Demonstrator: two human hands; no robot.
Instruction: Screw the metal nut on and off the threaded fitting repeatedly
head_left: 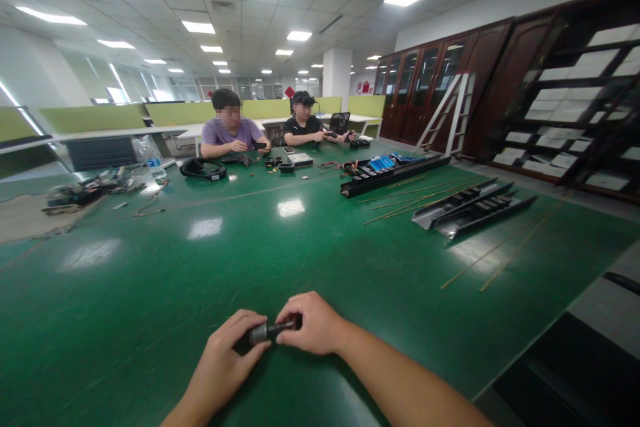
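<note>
Above the green table (220, 260), near its front edge, my two hands meet at a small silver-grey metal cylinder (259, 333) with a narrower dark stem (274, 331). My left hand (227, 350) grips the cylinder between thumb and fingers. From the other side, my right hand (315, 323) is closed, thumb and fingertips around the far end of the dark stem. The part lies roughly level, pointing left to right. My fingers cover both its ends, so its exact kind cannot be made out.
Black metal channels (395, 177) and thin rods (400, 207) lie to the right. Across the table, two people (233, 133) handle small parts. A headset (203, 169), a plastic bottle (154, 161) and a tangled heap (80, 190) occupy the left side. A stepladder (453, 113) stands beyond.
</note>
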